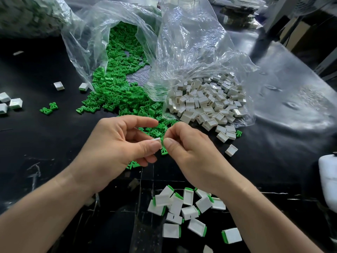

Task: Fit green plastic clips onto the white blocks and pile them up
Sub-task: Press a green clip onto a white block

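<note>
1. Green clips (116,88): I see a loose heap of small forked pieces on the bench (54,143).
2. White blocks (206,101): a heap of shallow rectangular shells, touching the clips' right edge.
3. Held block (157,139): pinched between my left hand (116,147) and right hand (189,152).
4. Fitted blocks (182,207): a loose pile nearest me, each green-edged, at mixed angles.

Clock centred where left hand (116,148) and right hand (191,152) meet.
12: green clip spill (116,95) blocks the way and touches the white block heap (206,103) at 1–2. Crumpled clear bags (191,42) rise over both.
3: lone block (231,150) near, white container (328,179) far out.
6: clipped blocks (182,209) scattered between the forearms.
9: bare black tabletop (45,143), open passage.
10: stray blocks (11,104) and two loose clips (48,108), well apart.
</note>
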Tool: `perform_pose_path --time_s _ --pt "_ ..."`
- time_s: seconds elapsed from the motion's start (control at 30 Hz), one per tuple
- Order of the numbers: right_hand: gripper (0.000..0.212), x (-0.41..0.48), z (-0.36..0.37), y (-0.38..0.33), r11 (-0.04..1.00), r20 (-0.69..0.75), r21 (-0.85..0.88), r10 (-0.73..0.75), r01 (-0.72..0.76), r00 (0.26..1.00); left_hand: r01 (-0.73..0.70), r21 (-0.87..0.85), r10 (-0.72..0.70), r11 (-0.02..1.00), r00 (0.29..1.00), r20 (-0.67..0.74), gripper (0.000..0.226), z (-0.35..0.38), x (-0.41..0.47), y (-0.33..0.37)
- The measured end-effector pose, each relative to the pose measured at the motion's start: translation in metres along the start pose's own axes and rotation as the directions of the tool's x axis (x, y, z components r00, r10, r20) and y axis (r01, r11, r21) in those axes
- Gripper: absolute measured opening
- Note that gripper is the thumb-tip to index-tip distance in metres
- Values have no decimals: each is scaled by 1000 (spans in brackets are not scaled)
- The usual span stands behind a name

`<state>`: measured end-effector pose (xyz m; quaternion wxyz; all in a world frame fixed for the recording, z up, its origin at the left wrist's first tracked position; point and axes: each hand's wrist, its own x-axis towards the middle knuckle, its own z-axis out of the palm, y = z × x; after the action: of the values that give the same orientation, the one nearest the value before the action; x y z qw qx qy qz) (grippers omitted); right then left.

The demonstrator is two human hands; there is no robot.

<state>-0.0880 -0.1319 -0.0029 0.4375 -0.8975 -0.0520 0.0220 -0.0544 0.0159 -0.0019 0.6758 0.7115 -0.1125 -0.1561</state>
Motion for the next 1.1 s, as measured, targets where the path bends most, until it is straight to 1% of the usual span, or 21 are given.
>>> perform_pose_path --time_s 0.13,0.3,0.37,0.47,0.57,0.7,0.8,0.93,1.1 --pt "25 1 -1 1 1000 1 15 2 -2 1000 10 -4 -10 1000 1000 -6 42 0 0 0" --pt "16 2 0 2 992 6 123 31 -31 1000 16 1 -16 1000 1000 -23 41 -1 0 0" --pt "13 2 0 2 996 -5 88 12 -11 1000 24 6 -24 1000 1000 -15 42 0 0 -1" --pt "11 0 0 1 999 -48 -26 -32 31 998 27 23 -27 999 1000 -9 40 2 0 -3" --pt "12 -1 3 0 995 -40 -95 -43 39 998 27 27 -26 999 1000 -11 36 2 1 -5" --pt "14 -1 3 -2 985 -44 -174 -22 14 999 -39 76 42 996 998 -39 24 4 -2 -7" --pt "15 -2 2 -5 987 -100 -160 -9 -7 995 -54 57 56 997 998 -33 20 5 -3 -9" --pt "18 -2 0 -5 989 -127 -143 10 -28 992 -87 64 88 994 996 -16 23 7 -4 -12" --pt "14 0 2 -1 997 -167 -73 19 -31 986 -116 97 122 989 991 -60 23 5 -1 -13"
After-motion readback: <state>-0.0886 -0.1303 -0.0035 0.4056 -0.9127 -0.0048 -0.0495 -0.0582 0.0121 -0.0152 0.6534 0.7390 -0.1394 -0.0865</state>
